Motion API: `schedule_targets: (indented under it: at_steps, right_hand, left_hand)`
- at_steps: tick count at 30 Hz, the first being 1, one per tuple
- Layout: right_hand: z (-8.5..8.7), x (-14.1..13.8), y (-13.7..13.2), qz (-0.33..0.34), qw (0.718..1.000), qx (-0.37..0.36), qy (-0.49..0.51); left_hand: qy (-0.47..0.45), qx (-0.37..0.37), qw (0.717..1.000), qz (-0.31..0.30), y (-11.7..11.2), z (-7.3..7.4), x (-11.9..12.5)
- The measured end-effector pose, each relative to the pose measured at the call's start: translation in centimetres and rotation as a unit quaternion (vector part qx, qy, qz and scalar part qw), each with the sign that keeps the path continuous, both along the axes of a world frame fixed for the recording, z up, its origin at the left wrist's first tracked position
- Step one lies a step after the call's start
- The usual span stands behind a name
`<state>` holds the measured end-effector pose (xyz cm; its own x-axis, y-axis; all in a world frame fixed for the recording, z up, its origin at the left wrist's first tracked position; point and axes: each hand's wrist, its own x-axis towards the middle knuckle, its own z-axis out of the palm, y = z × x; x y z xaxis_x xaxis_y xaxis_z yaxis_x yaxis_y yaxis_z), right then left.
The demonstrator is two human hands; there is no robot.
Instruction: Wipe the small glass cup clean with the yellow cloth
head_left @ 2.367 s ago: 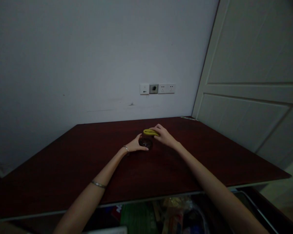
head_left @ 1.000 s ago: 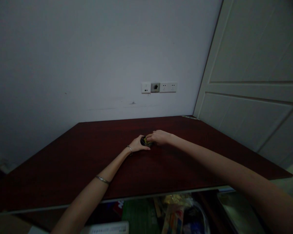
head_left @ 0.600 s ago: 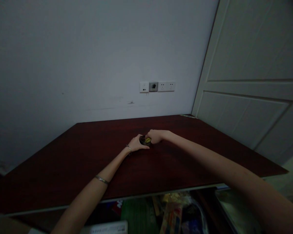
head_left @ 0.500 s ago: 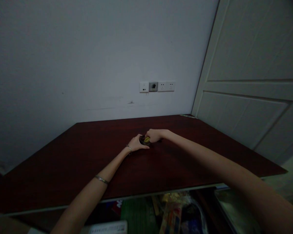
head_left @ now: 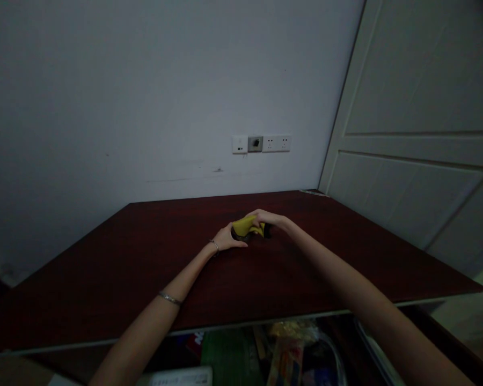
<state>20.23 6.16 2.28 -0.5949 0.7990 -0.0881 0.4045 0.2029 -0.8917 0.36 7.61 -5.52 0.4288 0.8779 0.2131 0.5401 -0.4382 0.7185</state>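
A small dark round container [head_left: 239, 237] stands near the middle of a dark red wooden table [head_left: 104, 279]. My left hand [head_left: 227, 239] curls round its left side and steadies it. My right hand [head_left: 270, 220] is closed on a crumpled yellow cloth [head_left: 247, 225], held just above and to the right of the container. Most of the container is hidden by the cloth and my fingers.
A white wall with a row of sockets [head_left: 261, 143] rises behind the table. A pale panelled door [head_left: 418, 134] stands at the right. Below the table's front edge lie coloured bags and packets [head_left: 282, 354] and a white box [head_left: 177, 377].
The yellow cloth was pressed down inside the container by my right hand; now that hand has pulled it up and out to the right. My left hand has stayed on the container.
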Motion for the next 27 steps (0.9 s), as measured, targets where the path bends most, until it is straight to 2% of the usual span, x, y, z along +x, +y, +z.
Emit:
schedule_targets:
  at_steps: [4,6,11,16,19,23,25,27]
  right_hand:
    - [-0.7,0.9,-0.6,-0.041,0.977,-0.055,0.202]
    - [-1.0,1.0,-0.9,-0.059,0.962,-0.055,0.261]
    - [-1.8,0.4,-1.5,-0.130,0.924,-0.025,0.359]
    - [-2.2,0.0,-1.7,-0.156,0.900,-0.011,0.407]
    - [-2.2,-0.2,-1.6,-0.172,0.893,0.007,0.415]
    - [-2.7,-0.9,-1.4,-0.216,0.885,0.070,0.406]
    - [-2.9,-1.4,-1.4,-0.216,0.889,0.087,0.393]
    - [-3.2,-2.0,-1.7,-0.208,0.898,0.091,0.376]
  left_hand:
    - [-0.026,-0.008,0.999,-0.035,-0.2,0.0,0.0]
    - [-0.024,-0.014,0.999,-0.047,-0.3,0.1,0.0]
    - [-0.033,-0.037,0.998,-0.028,-0.7,0.3,0.0]
    - [-0.042,-0.039,0.997,-0.050,-0.8,0.5,-0.3]
    - [-0.076,-0.024,0.996,-0.035,-0.3,1.1,-0.5]
    - [-0.228,0.040,0.973,-0.005,-0.1,3.4,-0.2]
    - [-0.288,0.048,0.956,-0.029,-0.4,4.7,0.2]
    - [-0.305,0.041,0.951,-0.039,-1.1,5.7,0.8]
